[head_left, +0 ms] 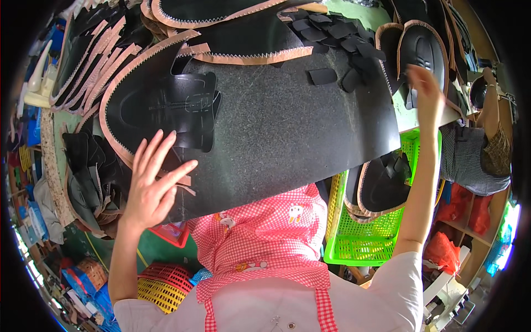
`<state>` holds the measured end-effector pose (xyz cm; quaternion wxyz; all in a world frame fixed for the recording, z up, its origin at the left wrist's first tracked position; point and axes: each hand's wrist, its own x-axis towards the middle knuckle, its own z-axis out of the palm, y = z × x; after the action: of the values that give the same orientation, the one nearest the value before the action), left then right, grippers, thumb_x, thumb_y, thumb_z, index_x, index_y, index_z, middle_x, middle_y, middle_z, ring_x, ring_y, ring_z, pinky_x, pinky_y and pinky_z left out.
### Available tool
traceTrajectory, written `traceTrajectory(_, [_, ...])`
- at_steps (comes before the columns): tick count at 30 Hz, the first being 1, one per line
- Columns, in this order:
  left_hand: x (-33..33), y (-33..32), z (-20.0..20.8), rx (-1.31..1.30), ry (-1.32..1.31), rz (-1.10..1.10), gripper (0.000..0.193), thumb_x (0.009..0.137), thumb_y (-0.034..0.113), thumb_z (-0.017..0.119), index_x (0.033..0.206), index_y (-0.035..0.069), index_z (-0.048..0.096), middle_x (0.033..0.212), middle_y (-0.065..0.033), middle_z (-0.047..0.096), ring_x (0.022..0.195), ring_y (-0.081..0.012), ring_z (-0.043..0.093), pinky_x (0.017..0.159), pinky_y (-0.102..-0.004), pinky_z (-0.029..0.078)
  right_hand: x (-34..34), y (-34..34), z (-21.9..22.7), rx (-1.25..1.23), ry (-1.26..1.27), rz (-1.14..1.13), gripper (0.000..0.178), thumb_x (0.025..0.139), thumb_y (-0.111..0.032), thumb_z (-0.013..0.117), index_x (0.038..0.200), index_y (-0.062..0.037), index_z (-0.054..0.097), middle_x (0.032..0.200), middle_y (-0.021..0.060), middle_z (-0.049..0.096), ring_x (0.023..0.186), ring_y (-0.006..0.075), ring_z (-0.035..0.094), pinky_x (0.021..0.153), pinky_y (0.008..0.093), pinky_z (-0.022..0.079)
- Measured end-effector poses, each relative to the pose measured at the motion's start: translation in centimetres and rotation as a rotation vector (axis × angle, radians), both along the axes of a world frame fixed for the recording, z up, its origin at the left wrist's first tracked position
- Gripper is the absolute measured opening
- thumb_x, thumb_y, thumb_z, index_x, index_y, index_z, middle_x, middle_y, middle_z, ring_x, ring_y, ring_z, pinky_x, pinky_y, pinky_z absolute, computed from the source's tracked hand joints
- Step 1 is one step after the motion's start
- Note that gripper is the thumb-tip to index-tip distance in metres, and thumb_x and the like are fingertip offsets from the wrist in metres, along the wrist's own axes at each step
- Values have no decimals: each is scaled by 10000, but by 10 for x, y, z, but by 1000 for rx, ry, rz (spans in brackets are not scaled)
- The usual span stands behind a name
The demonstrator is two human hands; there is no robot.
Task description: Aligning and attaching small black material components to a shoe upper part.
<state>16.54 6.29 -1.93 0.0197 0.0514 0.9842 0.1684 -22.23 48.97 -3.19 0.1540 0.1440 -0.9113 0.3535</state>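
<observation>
My left hand, fingers spread, rests at the lower edge of a black leather shoe upper with a tan zigzag-stitched border. That piece lies flat on the left of a dark work board. Away to the right, my right hand hovers over a black upper with the same tan edging; motion smears its fingers, so their grip cannot be made out. Between the hands, towards the far side, lies a heap of small black patches, with a few loose ones nearer me.
Bundles of tan-edged black pieces lie at the far left, with more black pieces below them. A green plastic basket holding black uppers stands below the board's right edge. Another person's arm shows at far right.
</observation>
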Motion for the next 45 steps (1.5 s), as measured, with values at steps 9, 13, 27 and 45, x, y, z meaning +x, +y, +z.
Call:
traceTrajectory(9, [32, 84, -16, 25, 32, 69, 629, 814, 316, 773, 1419, 208, 638, 1555, -105, 501, 1468, -363, 408, 1203, -611, 239, 70, -90, 0, 61, -240, 427, 269, 902, -128, 778, 1118, 15, 706, 852, 80, 704, 739, 128, 661, 715, 264, 530])
traceTrajectory(13, [14, 76, 10, 127, -3, 65, 567, 807, 336, 784, 1343, 180, 688, 1506, -128, 534, 1403, -368, 460, 1147, -563, 332, 94, -102, 11, -52, -257, 495, 197, 950, -98, 723, 1097, 33, 724, 853, 39, 711, 780, 64, 626, 721, 226, 486])
traceTrajectory(27, [-52, 63, 36, 931, -275, 519, 120, 951, 47, 738, 933, 10, 626, 791, -2, 683, 581, 0, 566, 477, -176, 406, 205, -161, 17, -259, -806, 827, 168, 927, -12, 717, 1089, -18, 763, 949, 93, 722, 838, 164, 672, 744, 300, 540])
traceTrajectory(45, [-106, 27, 10, 929, -416, 540, 151, 972, 151, 733, 944, 18, 666, 733, -89, 723, 495, -79, 651, 361, -186, 381, 166, -190, -14, 58, -129, 816, 240, 820, -11, 718, 1023, -117, 791, 943, 31, 627, 898, 228, 586, 842, 352, 420])
